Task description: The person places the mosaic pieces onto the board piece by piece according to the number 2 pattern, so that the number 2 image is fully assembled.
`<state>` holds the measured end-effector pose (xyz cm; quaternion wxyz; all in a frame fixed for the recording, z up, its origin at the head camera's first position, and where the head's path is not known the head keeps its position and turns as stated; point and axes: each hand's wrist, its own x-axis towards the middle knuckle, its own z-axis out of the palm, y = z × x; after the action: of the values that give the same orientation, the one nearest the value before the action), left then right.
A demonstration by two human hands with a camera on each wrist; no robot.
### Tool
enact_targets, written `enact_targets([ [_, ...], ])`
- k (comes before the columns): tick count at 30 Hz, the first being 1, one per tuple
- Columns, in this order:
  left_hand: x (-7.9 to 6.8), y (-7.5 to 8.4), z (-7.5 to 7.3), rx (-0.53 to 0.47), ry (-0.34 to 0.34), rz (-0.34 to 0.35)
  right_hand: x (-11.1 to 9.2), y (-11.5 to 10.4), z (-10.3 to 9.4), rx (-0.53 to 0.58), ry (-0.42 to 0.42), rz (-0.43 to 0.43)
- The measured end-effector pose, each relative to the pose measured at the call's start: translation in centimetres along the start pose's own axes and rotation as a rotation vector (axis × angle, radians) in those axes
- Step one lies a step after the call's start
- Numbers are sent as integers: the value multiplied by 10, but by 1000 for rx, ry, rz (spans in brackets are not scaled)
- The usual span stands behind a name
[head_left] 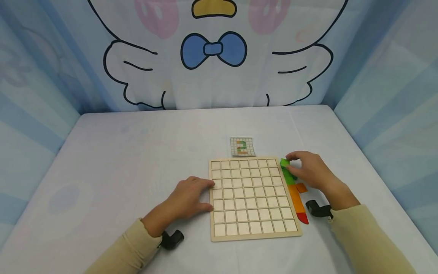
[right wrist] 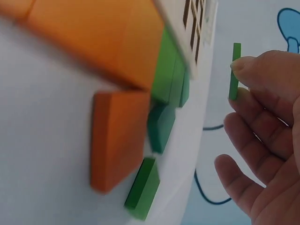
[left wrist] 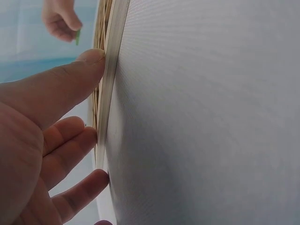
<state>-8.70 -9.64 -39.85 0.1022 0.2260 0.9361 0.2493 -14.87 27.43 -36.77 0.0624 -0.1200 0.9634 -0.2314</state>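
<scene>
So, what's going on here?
A person's left hand touches the left edge of a pale wooden grid board. The right hand pinches a flat green block near the board's far right corner. Green, orange and red blocks lie along the right side. A small square card with a coloured pattern lies beyond the board.

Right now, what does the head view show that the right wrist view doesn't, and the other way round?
Only the head view shows the left hand touching the left edge of the wooden grid board, the red block and the beige sleeves.

Only the right wrist view shows the fingers below the thumb, and the held green block clear of the other blocks.

Both show the right hand, the loose orange block and at least part of the wooden grid board.
</scene>
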Motion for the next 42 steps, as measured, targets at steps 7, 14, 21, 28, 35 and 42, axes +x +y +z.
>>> enact_targets([
  [7,1,2,-3,2,-2,2,6,-17,4,-7,-13,-74],
  [14,1,2,-4,14,3,9,14,-34,10,15,-18,-153],
  [21,1,2,-6,3,0,13,23,-49,16,26,-30,-199],
  [28,0,1,-4,5,1,24,31,-60,26,46,-44,-223],
  [35,-1,1,-4,-5,-3,17,34,-69,38,64,-111,-247],
  [42,-2,1,-4,-6,-13,15,36,-76,48,55,-160,-274],
])
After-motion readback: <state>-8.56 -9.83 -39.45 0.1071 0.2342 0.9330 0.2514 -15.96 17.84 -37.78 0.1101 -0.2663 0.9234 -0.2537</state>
